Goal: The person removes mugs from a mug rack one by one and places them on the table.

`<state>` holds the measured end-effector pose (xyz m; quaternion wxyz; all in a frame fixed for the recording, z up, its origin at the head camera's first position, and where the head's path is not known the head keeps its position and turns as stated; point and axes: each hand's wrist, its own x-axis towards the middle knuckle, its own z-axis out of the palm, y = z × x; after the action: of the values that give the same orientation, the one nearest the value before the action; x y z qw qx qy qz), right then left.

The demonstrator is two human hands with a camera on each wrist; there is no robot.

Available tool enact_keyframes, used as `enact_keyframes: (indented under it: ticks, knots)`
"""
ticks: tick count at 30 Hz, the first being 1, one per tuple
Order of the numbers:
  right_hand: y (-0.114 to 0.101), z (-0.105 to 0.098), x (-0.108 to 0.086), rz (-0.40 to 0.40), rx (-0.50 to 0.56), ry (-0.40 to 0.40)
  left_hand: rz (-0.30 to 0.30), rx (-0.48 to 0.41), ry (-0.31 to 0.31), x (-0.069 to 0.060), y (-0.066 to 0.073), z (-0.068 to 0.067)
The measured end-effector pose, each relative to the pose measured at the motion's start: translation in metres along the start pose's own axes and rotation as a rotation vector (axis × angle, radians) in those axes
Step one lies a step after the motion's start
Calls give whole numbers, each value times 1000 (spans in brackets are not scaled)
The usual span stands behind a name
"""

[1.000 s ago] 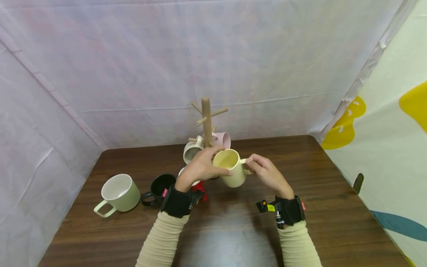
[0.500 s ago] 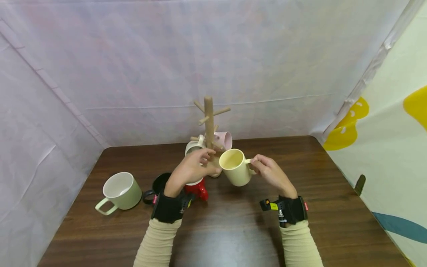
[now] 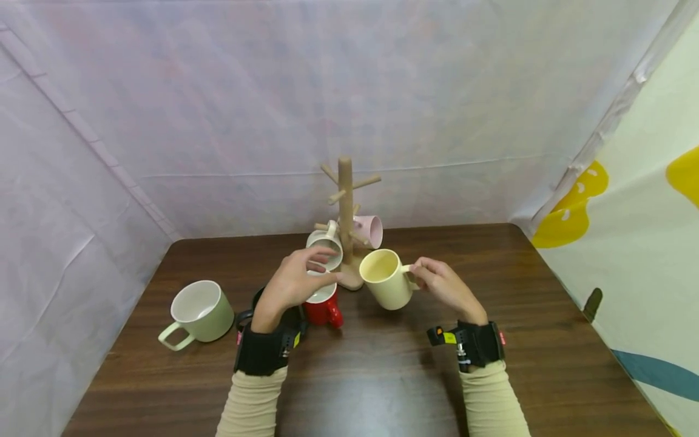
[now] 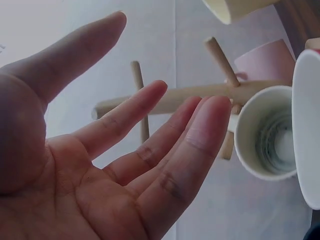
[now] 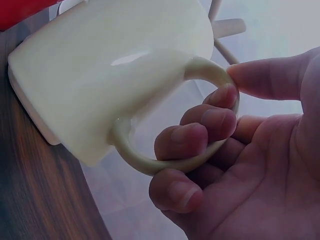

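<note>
My right hand [image 3: 445, 285] grips the handle of a pale yellow mug [image 3: 389, 284]; in the right wrist view, fingers are curled through the mug's handle [image 5: 145, 160]. The mug hangs tilted above the table. My left hand [image 3: 292, 282] holds nothing, its fingers spread and lightly bent, over a red mug [image 3: 322, 309] with a white inside. Behind them stands a wooden mug tree [image 3: 346, 206]. A white mug [image 3: 327, 246] and a pink mug [image 3: 371, 230] are on its lower pegs; upper pegs are bare.
A pale green mug [image 3: 202, 312] stands on the brown wooden table [image 3: 382, 388] at left. A black mug [image 3: 244, 318] beside it is mostly hidden behind my left wrist. White cloth walls [image 3: 246, 121] enclose the table at the back and sides.
My left hand has let go of the yellow mug and moved left and down toward the red mug. My right hand still holds the yellow mug, shifted slightly right.
</note>
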<state>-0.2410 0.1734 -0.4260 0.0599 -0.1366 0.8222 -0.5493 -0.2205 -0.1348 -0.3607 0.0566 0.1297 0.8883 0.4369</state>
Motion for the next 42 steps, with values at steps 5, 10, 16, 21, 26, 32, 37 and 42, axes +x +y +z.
enact_keyframes:
  ticks: [5, 10, 16, 21, 26, 32, 37, 42]
  knots:
    - [3, 2, 2, 1, 8, -33, 5, 0, 38, -5, -5, -5]
    - [7, 7, 5, 26, 38, -78, 31, -8, 81, -9, -10, -10]
    - [11, 10, 7, 22, 24, -123, 28, -5, 103, -13, -13, -13]
    - [14, 13, 6, 20, 16, -152, -1, -8, 111, -14, -12, -13]
    - [16, 15, 6, 18, 41, -182, -8, -16, 127, -13, -14, -12]
    - [18, 17, 7, 6, 51, -208, -21, -29, 132, -14, -16, -11]
    - [21, 18, 6, 10, 50, -220, -25, -34, 133, -15, -17, -9]
    - [23, 18, 6, 15, 73, -237, -34, -37, 131, -16, -17, -8]
